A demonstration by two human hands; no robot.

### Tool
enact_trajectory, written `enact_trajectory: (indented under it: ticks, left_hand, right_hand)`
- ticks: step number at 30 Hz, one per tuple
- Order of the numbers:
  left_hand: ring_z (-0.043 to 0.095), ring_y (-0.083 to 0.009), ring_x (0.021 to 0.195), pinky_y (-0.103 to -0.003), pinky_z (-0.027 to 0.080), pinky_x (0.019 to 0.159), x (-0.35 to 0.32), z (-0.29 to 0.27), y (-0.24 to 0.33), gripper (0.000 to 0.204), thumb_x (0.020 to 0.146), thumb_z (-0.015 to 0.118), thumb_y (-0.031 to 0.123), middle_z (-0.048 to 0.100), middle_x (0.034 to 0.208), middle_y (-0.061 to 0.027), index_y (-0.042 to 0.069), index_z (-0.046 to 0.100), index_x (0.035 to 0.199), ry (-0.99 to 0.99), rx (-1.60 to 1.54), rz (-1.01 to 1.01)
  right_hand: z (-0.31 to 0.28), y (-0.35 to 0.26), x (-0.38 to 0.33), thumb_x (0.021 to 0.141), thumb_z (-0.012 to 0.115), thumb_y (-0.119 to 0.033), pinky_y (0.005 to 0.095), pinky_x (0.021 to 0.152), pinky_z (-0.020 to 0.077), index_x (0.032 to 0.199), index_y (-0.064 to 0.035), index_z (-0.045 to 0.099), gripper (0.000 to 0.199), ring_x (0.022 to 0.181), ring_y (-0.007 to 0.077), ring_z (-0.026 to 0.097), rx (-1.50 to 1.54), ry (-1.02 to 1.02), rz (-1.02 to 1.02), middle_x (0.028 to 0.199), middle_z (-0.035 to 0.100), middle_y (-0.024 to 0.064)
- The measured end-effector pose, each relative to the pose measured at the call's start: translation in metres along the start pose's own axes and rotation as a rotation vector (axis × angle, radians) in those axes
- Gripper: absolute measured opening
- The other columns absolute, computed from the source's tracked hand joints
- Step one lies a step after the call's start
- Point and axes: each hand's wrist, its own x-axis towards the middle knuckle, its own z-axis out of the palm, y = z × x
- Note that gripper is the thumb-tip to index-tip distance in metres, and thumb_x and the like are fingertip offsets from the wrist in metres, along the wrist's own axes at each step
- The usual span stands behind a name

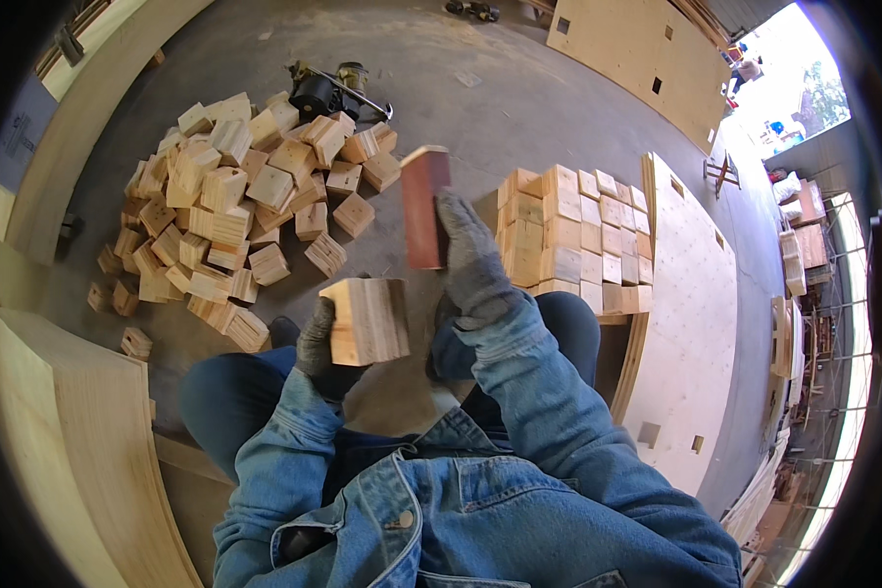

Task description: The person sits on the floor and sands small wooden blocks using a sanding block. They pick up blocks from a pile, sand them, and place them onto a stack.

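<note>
The left hand (316, 338), gloved in grey, is held near the body at chest height, fingers curled shut in a grip. The right hand (468, 257), also gloved, reaches farther out and higher, fingers closed. Both forearms, in denim sleeves, rise from the lower edge.

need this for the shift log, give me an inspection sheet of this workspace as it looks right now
surface: grey concrete floor, dusty, with plywood sheets lying at the sides
job's things: wooden block held in the left hand; reddish-brown flat block held upright in the right hand
clutter: loose heap of wooden blocks on the left; neat stack of blocks on the right
grippers: both hands in grey gloves, each closed on its piece
cables: nothing seen
surroundings: dark power tool beyond the heap; a person far off by the bright opening
</note>
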Motion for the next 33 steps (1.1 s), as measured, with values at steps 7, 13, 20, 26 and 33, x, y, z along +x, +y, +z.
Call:
enact_trajectory:
  ticks: [7,13,20,26,33]
  left_hand:
    - [0.053,-0.0436,0.131,-0.067,0.047,0.105,-0.003,-0.009,0.018,0.088,0.095,0.056,0.067,0.048,0.149,-0.023,0.007,0.036,0.156,-0.054,-0.23,-0.053]
    - [0.056,-0.0303,0.131,-0.048,0.047,0.111,0.007,-0.022,0.011,0.087,0.09,0.075,0.048,0.053,0.146,-0.016,0.005,0.038,0.155,0.042,0.207,0.089]
    - [0.058,-0.0248,0.126,-0.04,0.046,0.11,-0.002,0.008,0.02,0.089,0.083,0.082,0.033,0.058,0.14,-0.0128,0.002,0.039,0.154,0.022,0.568,0.107]
    - [0.06,-0.0266,0.125,-0.041,0.048,0.108,-0.006,0.012,0.031,0.086,0.074,0.087,0.023,0.062,0.137,-0.0127,0.003,0.049,0.148,-0.023,0.525,0.117]
    - [0.062,-0.03,0.123,-0.044,0.051,0.106,0.0,0.006,0.039,0.089,0.077,0.087,0.029,0.061,0.138,-0.0175,-0.003,0.044,0.148,-0.032,0.365,0.225]
  right_hand:
    - [-0.038,0.017,-0.059,0.103,0.062,-0.039,0.0381,0.076,0.059,0.135,-0.0043,0.058,0.048,0.094,0.0236,0.07,0.197,0.006,0.297,0.111,0.07,0.0093]
    - [-0.024,0.031,-0.092,0.1,0.064,-0.046,0.0387,0.072,0.0614,0.131,-0.005,0.06,0.051,0.085,0.0244,0.072,0.31,-0.093,0.434,0.107,0.071,0.0115]
    - [-0.038,0.046,-0.096,0.099,0.066,-0.047,0.0371,0.09,0.0589,0.14,-0.0037,0.051,0.062,0.106,0.0223,0.068,0.401,-0.156,0.506,0.125,0.065,0.0121]
    - [-0.048,0.049,-0.095,0.098,0.067,-0.048,0.0395,0.09,0.0595,0.142,-0.0031,0.05,0.065,0.109,0.0248,0.068,0.425,-0.38,0.454,0.128,0.064,0.0149]
    - [-0.039,0.036,-0.095,0.092,0.074,-0.048,0.0409,0.09,0.0592,0.145,-0.0043,0.048,0.074,0.112,0.0278,0.067,0.371,-0.527,0.411,0.13,0.063,0.017]
